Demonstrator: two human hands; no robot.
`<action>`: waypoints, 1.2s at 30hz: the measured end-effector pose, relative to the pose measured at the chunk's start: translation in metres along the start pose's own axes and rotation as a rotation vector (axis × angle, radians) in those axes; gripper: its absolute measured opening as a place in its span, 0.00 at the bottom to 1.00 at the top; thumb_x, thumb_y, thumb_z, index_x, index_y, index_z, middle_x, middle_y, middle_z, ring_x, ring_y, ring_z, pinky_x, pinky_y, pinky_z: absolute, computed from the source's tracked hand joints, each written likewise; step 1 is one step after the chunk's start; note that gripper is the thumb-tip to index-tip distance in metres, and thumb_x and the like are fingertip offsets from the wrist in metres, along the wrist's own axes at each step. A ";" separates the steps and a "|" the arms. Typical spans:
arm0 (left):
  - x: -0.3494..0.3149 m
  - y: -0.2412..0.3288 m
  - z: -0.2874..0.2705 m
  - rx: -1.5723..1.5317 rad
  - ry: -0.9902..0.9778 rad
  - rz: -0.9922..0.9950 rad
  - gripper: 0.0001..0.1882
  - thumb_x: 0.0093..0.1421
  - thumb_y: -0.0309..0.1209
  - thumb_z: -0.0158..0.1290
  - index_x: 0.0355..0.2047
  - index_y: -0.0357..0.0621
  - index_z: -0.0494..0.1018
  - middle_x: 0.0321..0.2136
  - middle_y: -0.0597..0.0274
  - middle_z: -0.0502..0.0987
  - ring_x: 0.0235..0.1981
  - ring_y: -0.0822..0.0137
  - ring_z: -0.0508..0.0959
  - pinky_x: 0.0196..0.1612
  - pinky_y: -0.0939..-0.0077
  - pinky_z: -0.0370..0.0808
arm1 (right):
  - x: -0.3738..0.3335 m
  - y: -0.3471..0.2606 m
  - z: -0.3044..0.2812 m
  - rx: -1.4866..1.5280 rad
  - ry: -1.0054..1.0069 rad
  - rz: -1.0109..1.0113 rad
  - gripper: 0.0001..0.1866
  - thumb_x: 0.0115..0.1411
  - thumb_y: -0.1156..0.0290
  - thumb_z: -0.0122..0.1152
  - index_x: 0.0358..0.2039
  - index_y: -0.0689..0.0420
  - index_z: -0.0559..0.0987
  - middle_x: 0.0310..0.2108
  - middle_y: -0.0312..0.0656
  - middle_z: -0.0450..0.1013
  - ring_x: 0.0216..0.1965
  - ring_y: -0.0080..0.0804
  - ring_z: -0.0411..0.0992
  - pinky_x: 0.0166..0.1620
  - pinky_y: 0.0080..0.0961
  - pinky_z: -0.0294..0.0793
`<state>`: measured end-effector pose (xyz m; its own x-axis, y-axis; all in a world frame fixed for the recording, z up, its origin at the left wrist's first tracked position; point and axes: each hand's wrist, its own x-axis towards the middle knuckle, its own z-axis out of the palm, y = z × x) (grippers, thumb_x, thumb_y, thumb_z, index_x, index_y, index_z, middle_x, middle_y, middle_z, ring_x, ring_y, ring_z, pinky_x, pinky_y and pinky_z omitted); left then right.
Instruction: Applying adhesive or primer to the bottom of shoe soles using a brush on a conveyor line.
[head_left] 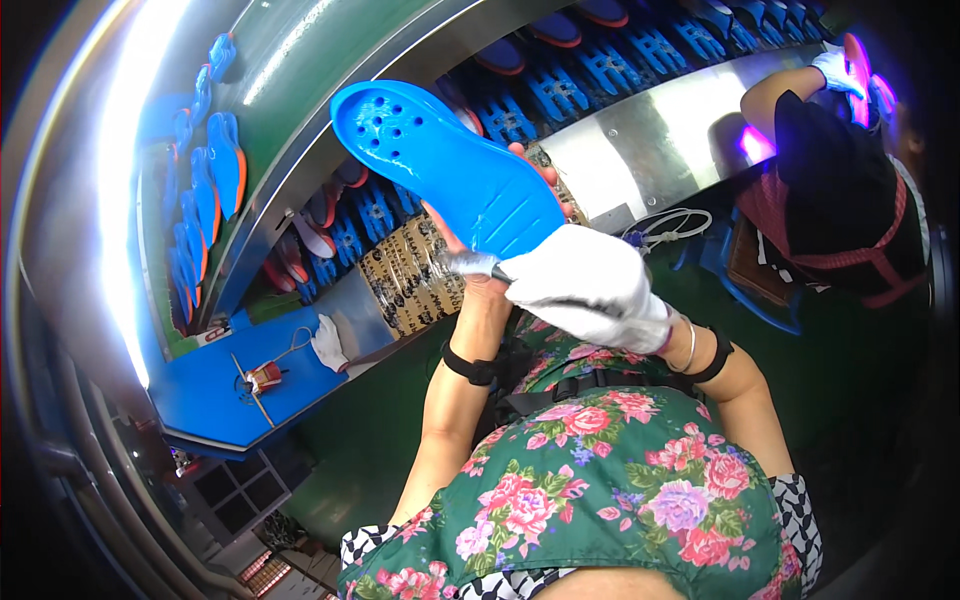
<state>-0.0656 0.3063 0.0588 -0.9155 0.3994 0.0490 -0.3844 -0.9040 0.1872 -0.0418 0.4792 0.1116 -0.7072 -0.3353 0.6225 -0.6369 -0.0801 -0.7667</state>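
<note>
A bright blue shoe sole (455,165) with a cluster of round holes at one end is held up in front of me. My bare left hand (447,231) grips it from beneath, thumb on one edge and fingertips curled round the other. Over the near end of the sole is my right hand (585,285), in a white glove with a dark smear. It is closed on a small brush (478,264), whose grey tip is blurred and whose handle is mostly hidden in the glove. The tip is close to the sole's near edge; contact cannot be made out.
Beyond the sole, blue racks (560,90) and several soles fill a curved machine line. More blue and orange soles (228,165) stand at left. A blue table (205,390) holds a red container (265,377) and a white glove (327,343). At right, another person (835,190) handles soles under purple light.
</note>
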 end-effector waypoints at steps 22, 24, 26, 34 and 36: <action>0.015 -0.030 0.006 -0.003 0.078 -0.073 0.63 0.53 0.77 0.49 0.73 0.41 0.47 0.67 0.45 0.61 0.61 0.35 0.69 0.56 0.32 0.75 | -0.037 -0.010 -0.048 0.193 0.014 0.315 0.09 0.51 0.83 0.72 0.34 0.58 0.86 0.38 0.45 0.83 0.38 0.34 0.81 0.44 0.29 0.80; 0.014 -0.030 0.011 0.047 0.086 -0.080 0.63 0.53 0.76 0.49 0.73 0.41 0.47 0.67 0.44 0.62 0.59 0.35 0.71 0.55 0.33 0.75 | -0.036 -0.012 -0.044 0.085 0.145 0.337 0.07 0.50 0.84 0.70 0.30 0.60 0.84 0.36 0.46 0.82 0.36 0.36 0.81 0.44 0.31 0.79; 0.015 -0.027 0.009 0.062 0.063 -0.087 0.62 0.54 0.75 0.50 0.72 0.39 0.48 0.66 0.41 0.62 0.55 0.35 0.75 0.53 0.36 0.78 | -0.036 -0.015 -0.052 -0.166 0.005 0.102 0.10 0.50 0.82 0.72 0.34 0.59 0.85 0.37 0.47 0.82 0.36 0.38 0.80 0.40 0.31 0.78; 0.009 -0.023 0.007 0.066 0.064 -0.140 0.64 0.52 0.79 0.47 0.71 0.37 0.50 0.65 0.41 0.62 0.52 0.37 0.77 0.47 0.40 0.82 | -0.053 -0.021 -0.041 0.229 0.102 0.340 0.07 0.52 0.83 0.72 0.31 0.59 0.84 0.34 0.45 0.82 0.37 0.34 0.81 0.43 0.34 0.81; 0.008 -0.021 0.008 0.065 0.061 -0.170 0.63 0.52 0.78 0.48 0.72 0.38 0.50 0.65 0.40 0.63 0.52 0.36 0.77 0.47 0.40 0.81 | -0.048 -0.026 -0.044 -0.032 0.036 0.151 0.12 0.49 0.82 0.73 0.35 0.57 0.85 0.38 0.45 0.82 0.37 0.38 0.81 0.41 0.32 0.80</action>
<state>-0.0637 0.3294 0.0627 -0.8441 0.5340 -0.0477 -0.5277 -0.8116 0.2506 -0.0055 0.5389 0.1085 -0.8056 -0.3077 0.5062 -0.5318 -0.0010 -0.8469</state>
